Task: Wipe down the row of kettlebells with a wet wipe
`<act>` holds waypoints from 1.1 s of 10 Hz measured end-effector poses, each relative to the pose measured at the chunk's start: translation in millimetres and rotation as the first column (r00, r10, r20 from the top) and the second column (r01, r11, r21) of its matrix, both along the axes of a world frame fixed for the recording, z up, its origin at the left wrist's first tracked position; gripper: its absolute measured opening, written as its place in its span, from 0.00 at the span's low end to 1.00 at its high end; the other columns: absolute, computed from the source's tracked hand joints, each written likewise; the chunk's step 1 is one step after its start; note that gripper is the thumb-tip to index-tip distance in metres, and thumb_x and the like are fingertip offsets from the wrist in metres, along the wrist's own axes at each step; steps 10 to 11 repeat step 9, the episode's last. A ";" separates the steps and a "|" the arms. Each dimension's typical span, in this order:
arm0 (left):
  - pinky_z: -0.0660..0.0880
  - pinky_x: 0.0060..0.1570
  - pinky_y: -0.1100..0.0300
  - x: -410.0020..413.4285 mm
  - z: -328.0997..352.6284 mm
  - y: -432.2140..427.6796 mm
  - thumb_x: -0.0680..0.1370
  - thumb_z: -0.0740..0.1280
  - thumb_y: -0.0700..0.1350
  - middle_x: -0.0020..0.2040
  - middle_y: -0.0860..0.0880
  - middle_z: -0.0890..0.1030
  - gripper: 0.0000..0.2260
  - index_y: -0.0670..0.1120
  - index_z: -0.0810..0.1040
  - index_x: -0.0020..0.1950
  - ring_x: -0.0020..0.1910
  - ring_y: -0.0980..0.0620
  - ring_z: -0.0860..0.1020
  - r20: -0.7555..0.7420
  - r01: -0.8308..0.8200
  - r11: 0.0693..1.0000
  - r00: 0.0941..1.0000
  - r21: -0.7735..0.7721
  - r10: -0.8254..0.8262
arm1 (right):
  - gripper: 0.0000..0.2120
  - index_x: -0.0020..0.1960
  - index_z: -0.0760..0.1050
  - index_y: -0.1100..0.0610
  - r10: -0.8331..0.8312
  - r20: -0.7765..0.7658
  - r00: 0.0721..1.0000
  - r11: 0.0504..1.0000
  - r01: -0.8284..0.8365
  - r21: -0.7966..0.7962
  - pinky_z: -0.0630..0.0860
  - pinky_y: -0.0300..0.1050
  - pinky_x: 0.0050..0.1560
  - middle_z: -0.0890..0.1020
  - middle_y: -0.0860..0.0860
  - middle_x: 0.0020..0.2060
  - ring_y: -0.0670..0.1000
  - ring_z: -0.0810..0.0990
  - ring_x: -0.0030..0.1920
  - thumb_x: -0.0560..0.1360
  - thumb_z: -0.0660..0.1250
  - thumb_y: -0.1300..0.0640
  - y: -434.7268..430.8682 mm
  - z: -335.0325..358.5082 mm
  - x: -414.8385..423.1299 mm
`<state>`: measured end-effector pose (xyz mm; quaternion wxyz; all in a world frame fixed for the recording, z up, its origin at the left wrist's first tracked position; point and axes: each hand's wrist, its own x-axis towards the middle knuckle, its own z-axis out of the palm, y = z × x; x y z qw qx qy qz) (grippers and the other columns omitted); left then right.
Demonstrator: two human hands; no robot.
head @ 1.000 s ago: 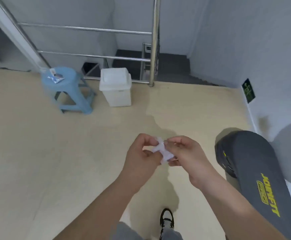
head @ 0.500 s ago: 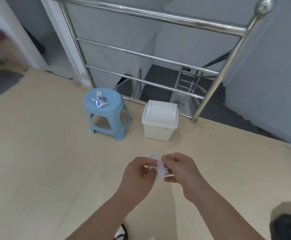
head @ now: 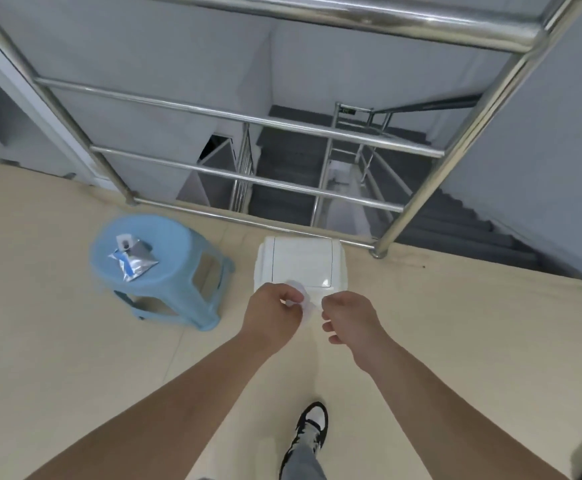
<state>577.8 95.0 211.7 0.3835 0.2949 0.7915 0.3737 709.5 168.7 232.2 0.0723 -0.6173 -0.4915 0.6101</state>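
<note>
Beside a stair railing, a wet wipe is pinched by left hand and right hand fingers above a bin, seemingly for disposal, its lid needing a push.

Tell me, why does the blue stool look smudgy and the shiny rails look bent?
Head view: the blue stool is smeared at its edges, likely motion blur; the wide-angle lens bows the steel rails; bright glare streaks the top rail; the wipe is blurred too.
</note>
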 end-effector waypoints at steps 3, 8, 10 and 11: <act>0.76 0.45 0.63 -104.8 -180.8 138.9 0.73 0.59 0.41 0.72 0.47 0.71 0.25 0.47 0.74 0.70 0.58 0.47 0.79 0.000 0.381 0.853 0.913 -0.357 -0.408 | 0.08 0.48 0.78 0.57 -0.098 0.107 0.989 0.976 0.117 -0.186 0.76 0.47 0.42 0.82 0.54 0.41 0.54 0.79 0.38 0.79 0.60 0.60 121.0 -127.8 -74.1; 0.75 0.43 0.57 -127.4 -265.0 199.6 0.83 0.56 0.45 0.49 0.51 0.76 0.09 0.48 0.75 0.56 0.46 0.51 0.76 -0.023 0.769 0.368 0.419 -0.523 -0.907 | 0.09 0.45 0.80 0.57 -0.337 0.178 0.925 0.901 0.371 -0.225 0.78 0.47 0.42 0.83 0.55 0.41 0.54 0.81 0.41 0.77 0.60 0.61 157.5 -191.9 -109.2; 0.66 0.35 0.60 -120.9 -207.8 201.2 0.82 0.56 0.44 0.41 0.54 0.73 0.07 0.52 0.69 0.45 0.40 0.53 0.73 -0.108 0.823 0.420 0.411 -0.382 -0.905 | 0.09 0.47 0.79 0.60 -0.378 0.138 0.916 0.903 0.397 -0.163 0.76 0.48 0.42 0.83 0.55 0.41 0.54 0.80 0.40 0.77 0.60 0.60 155.7 -151.5 -100.4; 0.66 0.35 0.60 -120.9 -207.8 201.2 0.82 0.56 0.44 0.41 0.54 0.73 0.07 0.52 0.69 0.45 0.40 0.53 0.73 -0.108 0.823 0.420 0.411 -0.382 -0.905 | 0.09 0.47 0.79 0.60 -0.378 0.138 0.916 0.903 0.397 -0.163 0.76 0.48 0.42 0.83 0.55 0.41 0.54 0.80 0.40 0.77 0.60 0.60 155.7 -151.5 -100.4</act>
